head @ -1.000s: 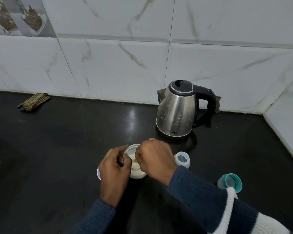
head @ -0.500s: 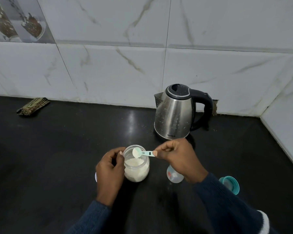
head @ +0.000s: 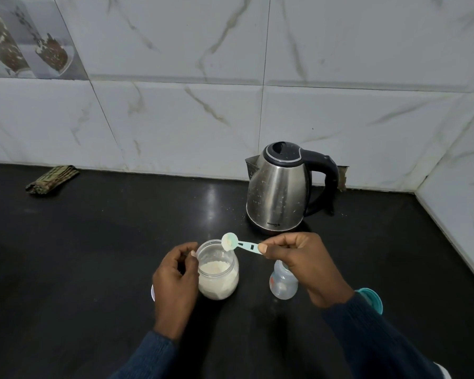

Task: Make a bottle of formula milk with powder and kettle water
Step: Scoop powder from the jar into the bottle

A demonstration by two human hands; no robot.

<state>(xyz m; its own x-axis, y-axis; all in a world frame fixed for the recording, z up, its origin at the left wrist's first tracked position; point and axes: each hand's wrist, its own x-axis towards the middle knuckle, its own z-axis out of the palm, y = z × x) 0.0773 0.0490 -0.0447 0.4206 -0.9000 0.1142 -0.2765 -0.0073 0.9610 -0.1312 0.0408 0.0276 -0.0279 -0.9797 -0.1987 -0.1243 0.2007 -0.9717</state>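
**Now a scoop of powder is held over the open jar**

Just below the frame's centre, a pale green scoop [head: 240, 245] is pinched by its handle between thumb and forefinger of the right hand [head: 304, 258], its bowl — loaded with white powder — held above the rim of the clear powder jar [head: 219, 272]. The jar is gripped at its left side by the left hand [head: 175, 280], fingers curled round it. An uncapped baby bottle [head: 283, 283] is seen upright just right of the jar, partly under the right hand. Further right, a teal cap [head: 372, 298] lies on the black counter [head: 93, 242]. Behind, a steel kettle [head: 279, 192] is set near the marble-tiled wall [head: 175, 119]; at upper left, a folded cloth [head: 52, 179].
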